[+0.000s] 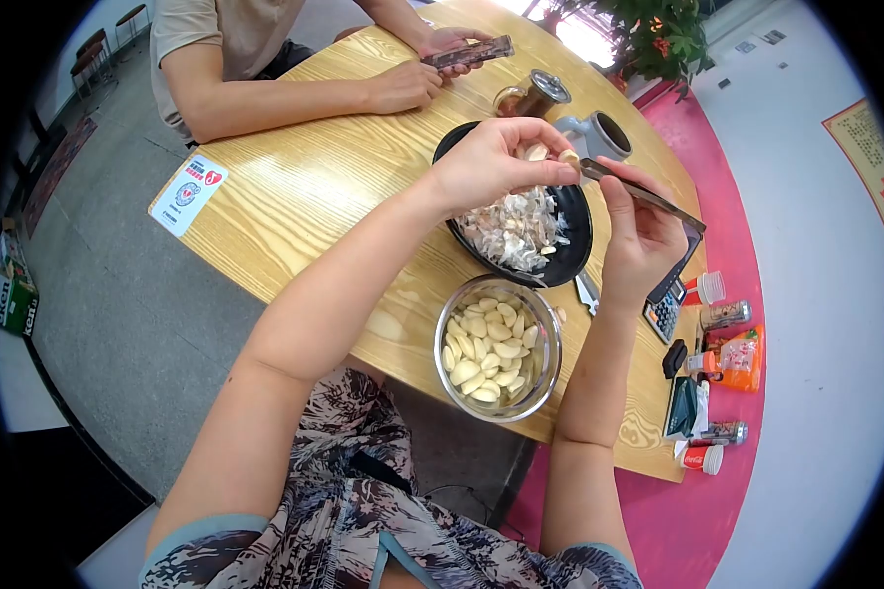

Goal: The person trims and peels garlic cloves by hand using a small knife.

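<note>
My left hand (496, 165) pinches a garlic clove (570, 157) between thumb and fingertips, with another pale piece inside the curled fingers. Wrapped round a knife (658, 199), my right hand (646, 236) keeps its blade end against or very near the clove; contact cannot be made out. Below both hands is a black bowl (581, 240) holding papery garlic skins (516, 231). Closer to me stands a clear round bowl (552, 378) with many peeled garlic cloves (486, 344).
Across the wooden table (304, 167) a person's hands (413, 83) hold a phone (469, 52). Beyond the black bowl stand a glass teapot (538, 95) and a grey mug (599, 134). A metal blade (586, 293), a calculator (666, 309) and several jars and packets line the right side.
</note>
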The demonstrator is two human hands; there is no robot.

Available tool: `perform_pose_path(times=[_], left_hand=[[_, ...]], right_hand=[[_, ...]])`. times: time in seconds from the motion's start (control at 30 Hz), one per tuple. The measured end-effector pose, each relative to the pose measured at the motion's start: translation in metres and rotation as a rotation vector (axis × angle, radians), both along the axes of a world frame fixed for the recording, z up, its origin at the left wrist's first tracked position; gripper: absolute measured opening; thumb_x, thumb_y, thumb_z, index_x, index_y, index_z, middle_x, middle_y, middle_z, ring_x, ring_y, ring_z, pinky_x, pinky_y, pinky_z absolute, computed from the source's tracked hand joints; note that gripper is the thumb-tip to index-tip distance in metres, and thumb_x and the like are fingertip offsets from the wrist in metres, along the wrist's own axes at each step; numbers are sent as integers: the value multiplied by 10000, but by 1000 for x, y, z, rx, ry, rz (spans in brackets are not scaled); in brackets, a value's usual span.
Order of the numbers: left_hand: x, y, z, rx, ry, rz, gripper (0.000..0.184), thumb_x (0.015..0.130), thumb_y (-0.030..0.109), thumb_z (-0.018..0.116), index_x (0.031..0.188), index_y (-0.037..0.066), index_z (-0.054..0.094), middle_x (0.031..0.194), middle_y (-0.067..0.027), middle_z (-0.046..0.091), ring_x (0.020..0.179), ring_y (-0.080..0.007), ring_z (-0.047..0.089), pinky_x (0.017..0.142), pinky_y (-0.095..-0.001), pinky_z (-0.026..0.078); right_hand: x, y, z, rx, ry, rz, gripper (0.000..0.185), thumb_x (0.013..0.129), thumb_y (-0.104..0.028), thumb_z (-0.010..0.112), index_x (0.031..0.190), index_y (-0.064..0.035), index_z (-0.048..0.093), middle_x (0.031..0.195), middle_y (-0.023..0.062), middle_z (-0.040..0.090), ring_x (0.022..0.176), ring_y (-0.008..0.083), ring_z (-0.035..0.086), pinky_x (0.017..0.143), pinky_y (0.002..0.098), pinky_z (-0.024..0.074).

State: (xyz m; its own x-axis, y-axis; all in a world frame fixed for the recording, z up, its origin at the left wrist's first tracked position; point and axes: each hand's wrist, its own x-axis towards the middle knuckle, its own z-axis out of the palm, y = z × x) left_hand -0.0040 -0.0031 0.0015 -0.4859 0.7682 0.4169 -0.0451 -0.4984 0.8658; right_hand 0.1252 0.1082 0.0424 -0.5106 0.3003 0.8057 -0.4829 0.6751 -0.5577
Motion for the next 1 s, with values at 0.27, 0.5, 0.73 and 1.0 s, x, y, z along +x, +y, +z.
perform_pose_path(times=[0.27, 0.5, 0.73, 1.0], left_hand=[[-10, 3, -6, 61, -230, -61, 206, 893, 168, 662, 1045, 37, 614, 826, 15, 649, 576, -3, 452, 499, -149, 348], [-14, 7, -9, 54, -150, 91, 274, 815, 149, 748, 1029, 26, 629, 751, 33, 595, 602, -14, 482, 515, -172, 381], [0, 3, -2, 0, 94, 146, 300, 834, 157, 730, 1084, 8, 656, 725, 78, 559, 593, 14, 428, 520, -157, 340], [5, 5, -2, -15, 99, 110, 278, 807, 168, 757, 1018, 10, 669, 649, 97, 482, 597, 7, 424, 544, -171, 357]], right_hand=[[8, 16, 10, -132, -6, 55, 151, 833, 34, 672, 980, 30, 640, 941, 113, 697, 830, 119, 641, 782, 226, 495], [0, 26, -1, -168, -306, -76, 128, 847, 5, 659, 974, 20, 659, 886, 79, 693, 802, 118, 639, 757, 226, 494], [-3, 8, 1, -92, -115, 17, 185, 837, 12, 672, 1019, 31, 643, 957, 81, 676, 842, 129, 641, 775, 255, 509], [-2, 7, -3, 82, -101, -8, 184, 780, 59, 690, 961, 33, 666, 899, 80, 689, 813, 130, 651, 762, 247, 507]])
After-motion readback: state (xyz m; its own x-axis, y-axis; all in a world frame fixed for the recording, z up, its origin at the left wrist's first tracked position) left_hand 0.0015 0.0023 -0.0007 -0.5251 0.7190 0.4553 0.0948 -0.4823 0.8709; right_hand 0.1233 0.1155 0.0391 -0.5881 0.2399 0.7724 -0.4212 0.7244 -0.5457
